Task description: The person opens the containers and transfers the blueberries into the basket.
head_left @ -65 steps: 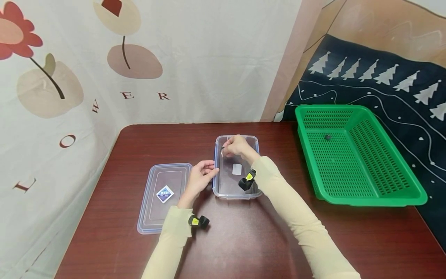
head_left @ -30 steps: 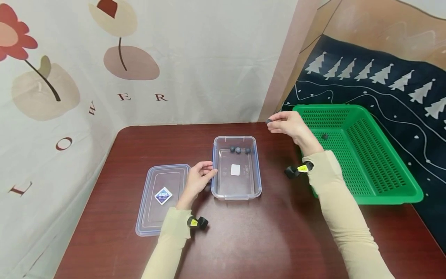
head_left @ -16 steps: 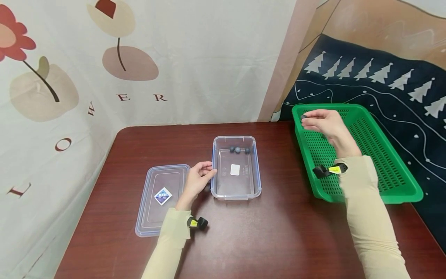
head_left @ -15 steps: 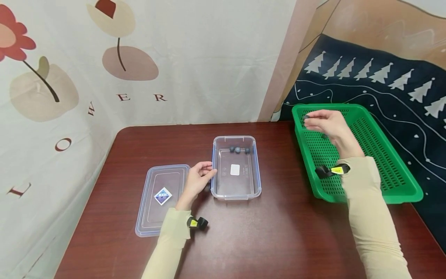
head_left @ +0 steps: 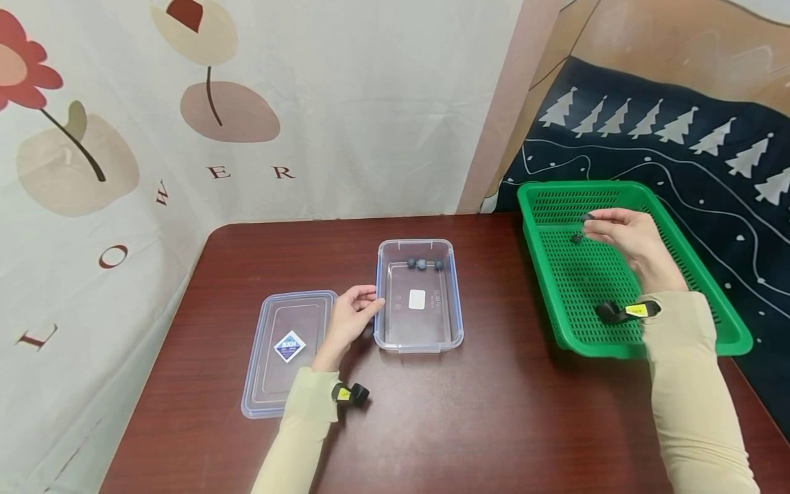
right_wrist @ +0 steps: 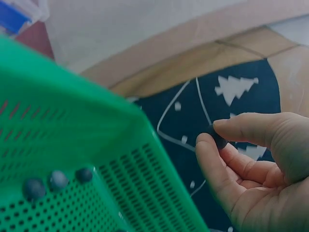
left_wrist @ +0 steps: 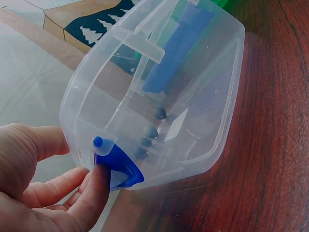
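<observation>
In the head view my right hand (head_left: 636,240) is over the green basket (head_left: 697,336), pinching a small dark blueberry (right_wrist: 217,137) between thumb and fingertips. A dark berry (head_left: 576,239) lies on the basket floor below the fingers; in the right wrist view several blueberries (right_wrist: 58,180) show there. My left hand (head_left: 348,319) holds the left edge of the clear plastic box (head_left: 420,336), thumb at the rim and a finger on its blue latch (left_wrist: 118,166). Inside that box, a few blueberries (head_left: 422,264) sit along the far end.
The box's lid (head_left: 262,384), bearing a blue and white diamond sticker, lies flat left of the box, beside my left forearm. A brown table (head_left: 469,412) carries everything. Behind it hangs a pale curtain (head_left: 370,137); dark tree-print cloth (head_left: 648,158) is beyond the basket.
My right hand has come out of the box with a blueberry, travelled right past the basket's left rim and sunk slightly over its interior. My left hand has stayed at the box's edge.
</observation>
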A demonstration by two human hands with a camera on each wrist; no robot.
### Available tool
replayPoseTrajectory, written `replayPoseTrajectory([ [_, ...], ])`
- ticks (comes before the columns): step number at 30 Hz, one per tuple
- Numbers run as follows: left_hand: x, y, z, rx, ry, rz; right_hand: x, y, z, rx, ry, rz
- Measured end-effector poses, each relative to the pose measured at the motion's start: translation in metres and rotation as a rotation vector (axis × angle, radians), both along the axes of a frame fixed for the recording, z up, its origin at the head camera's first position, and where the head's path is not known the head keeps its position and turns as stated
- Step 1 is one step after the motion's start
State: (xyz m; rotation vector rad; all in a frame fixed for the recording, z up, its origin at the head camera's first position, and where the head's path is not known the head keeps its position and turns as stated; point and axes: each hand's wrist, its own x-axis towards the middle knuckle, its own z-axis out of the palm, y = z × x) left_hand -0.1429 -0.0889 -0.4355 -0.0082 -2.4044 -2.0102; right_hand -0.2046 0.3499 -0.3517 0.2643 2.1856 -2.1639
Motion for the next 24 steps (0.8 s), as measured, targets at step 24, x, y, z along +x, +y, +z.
replayPoseTrajectory([
  [24, -0.007, -0.003, -0.015, -0.003, 0.008, -0.004, 0.004, 0.022, -0.02, -0.107, -0.104, -0.026],
])
